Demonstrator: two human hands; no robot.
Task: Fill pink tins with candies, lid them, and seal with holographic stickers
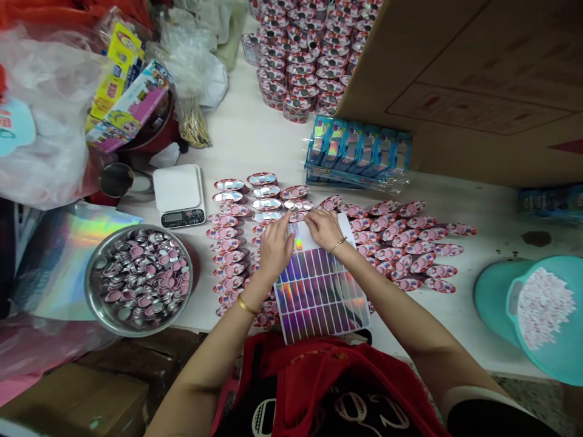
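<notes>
A sheet of shiny holographic stickers point(321, 291) lies in front of my body, its upper part white backing. Over the sheet's top left edge is my left hand point(277, 246), its fingers bent towards a small oval container point(298, 206). My right hand point(324, 228) reaches the same container from the right, with fingertips close to those of my left. Both hands look pinched at a silvery sticker on the container's top; the exact grip is too small to tell. Rows of oval containers point(228, 256) with pink tops stand left and right of the sheet; several at the upper left have silvery tops.
A metal bowl of round pink and silver caps point(143, 279) and a white scale point(178, 194) are at left. Blue packs point(355, 149), more containers point(303, 79) and a big cardboard box point(455, 91) stand behind. A teal bucket point(494, 291) with small white pieces is at right.
</notes>
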